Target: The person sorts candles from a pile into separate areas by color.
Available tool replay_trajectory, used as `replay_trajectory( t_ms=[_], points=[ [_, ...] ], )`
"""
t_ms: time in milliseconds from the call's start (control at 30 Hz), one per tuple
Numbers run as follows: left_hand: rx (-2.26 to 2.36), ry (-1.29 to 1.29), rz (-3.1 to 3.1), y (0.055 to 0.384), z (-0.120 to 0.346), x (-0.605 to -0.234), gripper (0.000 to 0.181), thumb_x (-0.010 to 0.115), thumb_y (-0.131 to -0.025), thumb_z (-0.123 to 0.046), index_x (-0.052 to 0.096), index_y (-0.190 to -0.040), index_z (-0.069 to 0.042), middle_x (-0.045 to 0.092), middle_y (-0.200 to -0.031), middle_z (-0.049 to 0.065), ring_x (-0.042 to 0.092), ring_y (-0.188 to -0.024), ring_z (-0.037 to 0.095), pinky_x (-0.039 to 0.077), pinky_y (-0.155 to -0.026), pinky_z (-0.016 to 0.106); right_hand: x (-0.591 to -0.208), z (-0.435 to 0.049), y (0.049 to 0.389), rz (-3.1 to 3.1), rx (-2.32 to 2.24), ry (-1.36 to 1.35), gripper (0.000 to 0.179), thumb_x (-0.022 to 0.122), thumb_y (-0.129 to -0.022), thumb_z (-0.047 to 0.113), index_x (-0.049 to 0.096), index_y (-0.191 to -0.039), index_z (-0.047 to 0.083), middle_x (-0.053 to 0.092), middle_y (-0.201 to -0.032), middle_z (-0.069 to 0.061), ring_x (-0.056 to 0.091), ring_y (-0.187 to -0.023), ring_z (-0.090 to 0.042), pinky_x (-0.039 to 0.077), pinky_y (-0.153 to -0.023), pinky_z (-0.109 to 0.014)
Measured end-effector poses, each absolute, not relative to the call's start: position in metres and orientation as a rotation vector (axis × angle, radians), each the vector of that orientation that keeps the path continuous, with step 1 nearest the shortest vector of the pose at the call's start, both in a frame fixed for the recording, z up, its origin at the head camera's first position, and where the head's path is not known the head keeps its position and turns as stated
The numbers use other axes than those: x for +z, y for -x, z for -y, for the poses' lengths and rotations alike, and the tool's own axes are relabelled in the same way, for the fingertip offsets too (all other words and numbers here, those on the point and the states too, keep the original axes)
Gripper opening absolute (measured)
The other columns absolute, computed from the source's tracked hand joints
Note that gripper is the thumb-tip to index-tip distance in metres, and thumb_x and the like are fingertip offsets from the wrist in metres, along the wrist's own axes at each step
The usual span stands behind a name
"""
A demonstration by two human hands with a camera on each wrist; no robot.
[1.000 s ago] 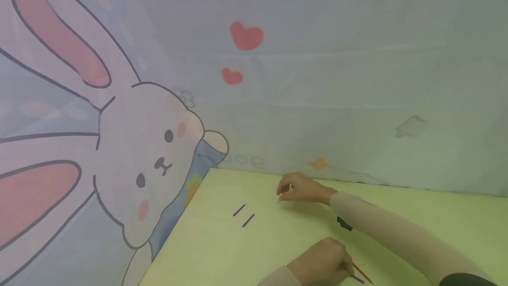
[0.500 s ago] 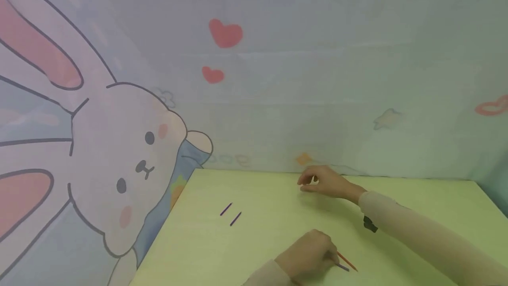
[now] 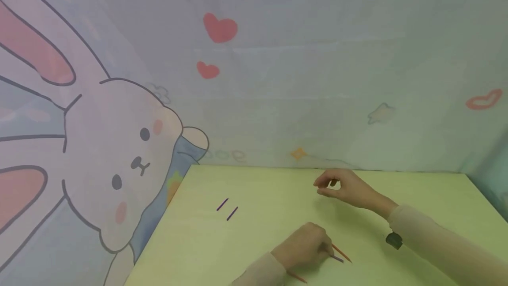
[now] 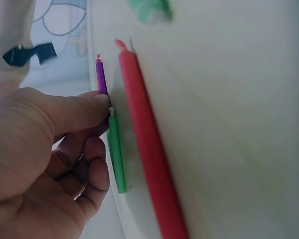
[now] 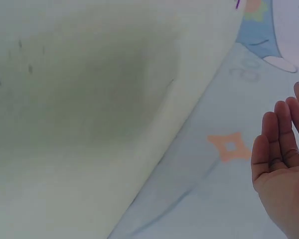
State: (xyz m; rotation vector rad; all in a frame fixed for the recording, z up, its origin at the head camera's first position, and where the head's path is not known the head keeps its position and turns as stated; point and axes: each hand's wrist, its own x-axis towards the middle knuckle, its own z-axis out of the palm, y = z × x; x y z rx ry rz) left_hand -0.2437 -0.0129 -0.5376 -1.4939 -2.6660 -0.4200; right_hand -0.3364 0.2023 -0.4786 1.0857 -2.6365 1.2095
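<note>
My left hand (image 3: 303, 246) pinches a thin purple candle (image 4: 101, 77) between thumb and fingertips, low over the table. Its wick end sticks out past the fingertips in the left wrist view. Right beside the thumb is a green candle (image 4: 117, 154), with a red candle (image 4: 148, 129) nearer the camera. In the head view an orange-red candle (image 3: 342, 253) lies by the left fingertips, and another reddish candle (image 3: 297, 277) shows under the wrist. My right hand (image 3: 345, 187) hovers over the far part of the table, fingers gently curved, thumb apart, holding nothing.
Two purple candles (image 3: 222, 204) lie roughly parallel on the left part of the yellow-green table (image 3: 190, 242). A blurred green-and-white piece (image 4: 152, 10) shows at the top of the left wrist view. A printed cloth with a rabbit (image 3: 123, 153) hangs behind the table's back edge.
My right hand has moved right, away from the two purple candles. My left hand stays in nearly the same place with its purple candle. The head view has turned somewhat to the right.
</note>
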Motion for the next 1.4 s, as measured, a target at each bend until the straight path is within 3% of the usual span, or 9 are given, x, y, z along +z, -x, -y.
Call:
replay_trajectory(
  t_ms=[400,467,633,700,800,967,1100,1233,1400],
  points=[
    [-0.614,1.494,2.731,0.241,0.015,-0.535,0.013,0.076,-0.092,-0.009,0.084,-0.093,-0.019,0.075,-0.084,-0.018,0.048,-0.067,-0.016,0.041,-0.067,0.001,-0.473,-0.2,0.247,2.566,1.355,-1.123,0.018,0.075,-0.097,0.029,0.073,-0.114,0.034,0.074,-0.107,0.015,0.067,-0.097,-0.009,0.055,-0.085,-0.029],
    [-0.669,1.491,2.726,0.242,0.015,-0.536,0.009,0.076,-0.094,-0.011,0.082,-0.09,-0.017,0.071,-0.075,-0.016,0.044,-0.061,-0.014,0.04,-0.062,0.001,-0.478,-0.198,0.231,2.535,1.404,-1.187,0.018,0.075,-0.097,0.026,0.074,-0.115,0.03,0.075,-0.107,0.012,0.068,-0.096,-0.01,0.056,-0.083,-0.03],
    [-0.657,1.441,2.762,0.246,0.012,-0.534,0.02,0.077,-0.092,-0.015,0.071,-0.073,-0.017,0.048,-0.058,-0.015,0.032,-0.052,-0.006,0.033,-0.05,0.007,-0.497,-0.19,0.19,2.589,1.636,-1.273,0.015,0.073,-0.098,0.021,0.075,-0.113,0.022,0.075,-0.106,0.004,0.067,-0.092,-0.011,0.057,-0.079,-0.031],
    [-0.621,1.431,2.771,0.246,0.012,-0.533,0.02,0.079,-0.087,-0.015,0.075,-0.069,-0.022,0.052,-0.059,-0.022,0.034,-0.053,-0.007,0.035,-0.05,0.007,-0.507,-0.186,0.175,2.629,1.732,-1.249,0.015,0.073,-0.098,0.019,0.074,-0.113,0.02,0.074,-0.105,0.001,0.067,-0.092,-0.013,0.057,-0.079,-0.03],
    [-0.607,1.436,2.779,0.245,0.013,-0.532,0.018,0.08,-0.085,-0.013,0.081,-0.076,-0.029,0.063,-0.069,-0.028,0.041,-0.061,-0.012,0.039,-0.059,0.004,-0.521,-0.18,0.158,2.64,1.814,-1.205,0.02,0.077,-0.094,0.018,0.073,-0.113,0.019,0.073,-0.103,0.001,0.066,-0.091,-0.013,0.056,-0.079,-0.029],
    [-0.551,1.451,2.768,0.245,0.015,-0.532,0.017,0.079,-0.085,-0.009,0.084,-0.086,-0.025,0.072,-0.081,-0.024,0.05,-0.07,-0.016,0.04,-0.067,0.002,-0.551,-0.167,0.135,2.459,1.757,-1.142,0.025,0.078,-0.093,0.016,0.067,-0.114,0.023,0.068,-0.1,0.006,0.064,-0.084,-0.008,0.055,-0.067,-0.026],
    [-0.555,1.474,2.748,0.244,0.014,-0.532,0.015,0.079,-0.086,-0.009,0.083,-0.087,-0.023,0.074,-0.083,-0.021,0.048,-0.067,-0.014,0.04,-0.067,0.001,-0.572,-0.156,0.11,2.345,1.608,-0.953,0.03,0.075,-0.096,0.015,0.061,-0.119,0.029,0.062,-0.105,0.011,0.062,-0.082,-0.005,0.051,-0.061,-0.021],
    [-0.55,1.502,2.729,0.244,0.012,-0.533,0.015,0.078,-0.085,-0.008,0.083,-0.088,-0.022,0.074,-0.082,-0.02,0.045,-0.064,-0.012,0.039,-0.064,0.001,-0.58,-0.149,0.112,2.197,1.44,-1.007,0.035,0.079,-0.091,0.009,0.063,-0.118,0.025,0.061,-0.109,0.013,0.06,-0.082,-0.001,0.047,-0.061,-0.015],
    [-0.573,1.508,2.734,0.244,0.011,-0.536,0.017,0.077,-0.084,-0.005,0.084,-0.088,-0.02,0.074,-0.082,-0.019,0.043,-0.062,-0.01,0.039,-0.062,0.002,-0.567,-0.153,0.124,2.555,1.552,-0.912,0.015,0.077,-0.094,0.027,0.064,-0.098,0.034,0.062,-0.09,0.018,0.056,-0.072,0.002,0.046,-0.056,-0.02]
  ],
)
